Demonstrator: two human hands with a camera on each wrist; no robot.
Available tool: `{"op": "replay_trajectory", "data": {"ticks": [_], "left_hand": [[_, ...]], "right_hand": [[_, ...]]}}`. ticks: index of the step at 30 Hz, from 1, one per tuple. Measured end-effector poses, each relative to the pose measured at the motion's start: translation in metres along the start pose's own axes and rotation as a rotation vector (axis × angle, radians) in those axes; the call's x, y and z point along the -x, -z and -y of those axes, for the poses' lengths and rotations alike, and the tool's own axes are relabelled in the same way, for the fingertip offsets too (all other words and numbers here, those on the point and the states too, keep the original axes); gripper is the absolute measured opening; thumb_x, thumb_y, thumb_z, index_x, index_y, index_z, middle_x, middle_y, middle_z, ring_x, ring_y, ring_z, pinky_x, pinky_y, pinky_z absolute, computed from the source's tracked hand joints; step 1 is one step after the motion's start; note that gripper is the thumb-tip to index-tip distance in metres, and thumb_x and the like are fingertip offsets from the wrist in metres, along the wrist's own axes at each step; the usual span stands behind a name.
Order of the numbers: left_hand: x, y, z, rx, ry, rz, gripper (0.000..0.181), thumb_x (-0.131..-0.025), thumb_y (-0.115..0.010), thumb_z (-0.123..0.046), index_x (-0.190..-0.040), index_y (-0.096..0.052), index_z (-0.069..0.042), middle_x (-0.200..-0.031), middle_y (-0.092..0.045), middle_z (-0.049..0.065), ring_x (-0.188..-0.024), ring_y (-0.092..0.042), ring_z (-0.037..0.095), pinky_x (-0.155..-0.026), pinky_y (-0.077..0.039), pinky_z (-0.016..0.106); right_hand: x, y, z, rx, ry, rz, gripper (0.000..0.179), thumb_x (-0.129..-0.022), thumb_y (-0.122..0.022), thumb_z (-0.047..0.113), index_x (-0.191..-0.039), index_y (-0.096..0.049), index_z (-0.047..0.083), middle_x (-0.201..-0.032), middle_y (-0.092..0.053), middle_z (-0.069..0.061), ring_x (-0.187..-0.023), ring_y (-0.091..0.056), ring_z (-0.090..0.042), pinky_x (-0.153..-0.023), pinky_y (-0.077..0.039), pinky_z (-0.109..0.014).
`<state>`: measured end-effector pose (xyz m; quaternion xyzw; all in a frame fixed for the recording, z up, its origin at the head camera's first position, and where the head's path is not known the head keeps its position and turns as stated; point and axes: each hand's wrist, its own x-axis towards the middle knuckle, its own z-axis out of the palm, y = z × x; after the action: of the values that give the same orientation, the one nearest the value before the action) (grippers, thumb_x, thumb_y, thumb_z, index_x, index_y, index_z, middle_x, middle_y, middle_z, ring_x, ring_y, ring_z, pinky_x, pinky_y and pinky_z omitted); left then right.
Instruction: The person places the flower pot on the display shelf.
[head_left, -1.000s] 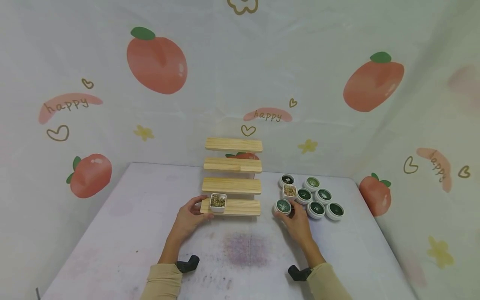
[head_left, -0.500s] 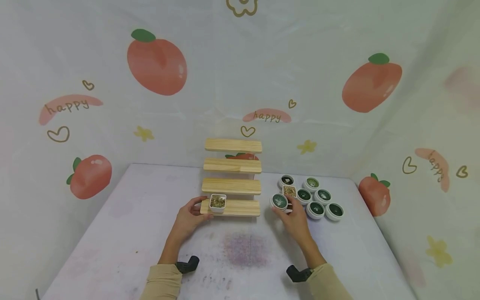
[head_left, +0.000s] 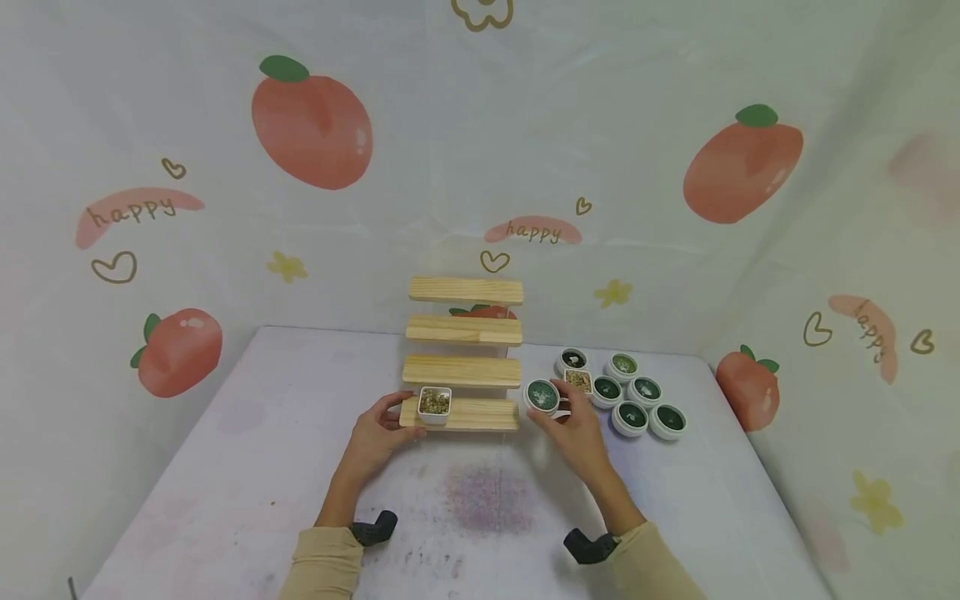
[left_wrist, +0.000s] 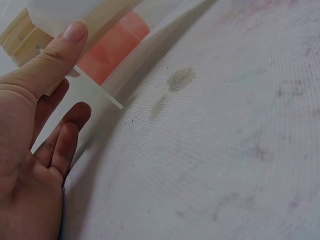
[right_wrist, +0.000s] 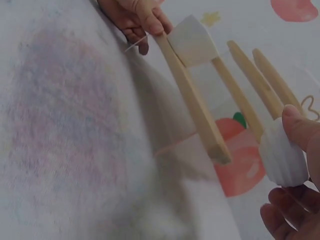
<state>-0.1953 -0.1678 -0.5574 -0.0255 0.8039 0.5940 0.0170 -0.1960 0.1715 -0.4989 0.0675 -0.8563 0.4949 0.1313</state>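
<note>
A step rack of several pale wooden shelves (head_left: 487,415) on clear supports stands mid-table. My left hand (head_left: 377,440) holds the left end of its lowest shelf, thumb in front and fingers behind, as the left wrist view shows too. Next to that thumb a white square pot (head_left: 435,403) with small yellow-green plants sits on this shelf. With thumb and fingers my right hand (head_left: 579,429) grips a round white pot (head_left: 542,397) with a dark green top, held up just off the shelf's right end. Its fluted white side (right_wrist: 282,157) shows in the right wrist view.
Right of the rack several round white pots (head_left: 629,418) with dark or green tops stand in a cluster, with one square pot (head_left: 578,382) of tan filling among them. A fruit-printed white curtain (head_left: 420,150) hangs behind the white table (head_left: 240,467).
My right hand has lifted the round pot from the front of the cluster and carried it left toward the lowest shelf. My left hand has stayed on the shelf's end.
</note>
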Motion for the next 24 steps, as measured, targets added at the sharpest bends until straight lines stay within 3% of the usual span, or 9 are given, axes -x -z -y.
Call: {"op": "replay_trajectory", "data": {"ticks": [5,14,24], "left_hand": [[0.000,0.001,0.001,0.003,-0.009,-0.002,0.078,-0.074,-0.093,-0.030,-0.143,-0.057,-0.021,-0.113,-0.072,0.016,-0.093,-0.070,0.016,-0.075,-0.053,0.023],[-0.002,-0.001,0.001,0.022,-0.003,0.004,0.077,-0.073,-0.093,-0.029,-0.141,-0.058,-0.024,-0.111,-0.071,0.015,-0.093,-0.070,0.017,-0.075,-0.054,0.023],[0.000,0.000,-0.002,0.022,0.007,0.005,0.076,-0.076,-0.092,-0.024,-0.143,-0.057,-0.021,-0.112,-0.071,0.017,-0.093,-0.069,0.017,-0.074,-0.052,0.021]], "right_hand": [[-0.001,-0.008,0.010,-0.034,0.021,0.037,0.066,-0.082,-0.087,0.016,-0.138,-0.056,0.001,-0.121,-0.065,-0.015,-0.100,-0.065,-0.028,-0.075,-0.052,-0.020],[0.001,-0.025,0.019,-0.076,-0.011,0.064,0.061,-0.082,-0.087,0.019,-0.132,-0.056,0.005,-0.120,-0.068,-0.012,-0.103,-0.066,-0.028,-0.077,-0.052,-0.020],[0.005,-0.049,0.024,-0.135,0.022,0.098,0.059,-0.080,-0.088,0.015,-0.131,-0.059,0.006,-0.124,-0.067,-0.011,-0.104,-0.067,-0.023,-0.084,-0.057,-0.027]]}}
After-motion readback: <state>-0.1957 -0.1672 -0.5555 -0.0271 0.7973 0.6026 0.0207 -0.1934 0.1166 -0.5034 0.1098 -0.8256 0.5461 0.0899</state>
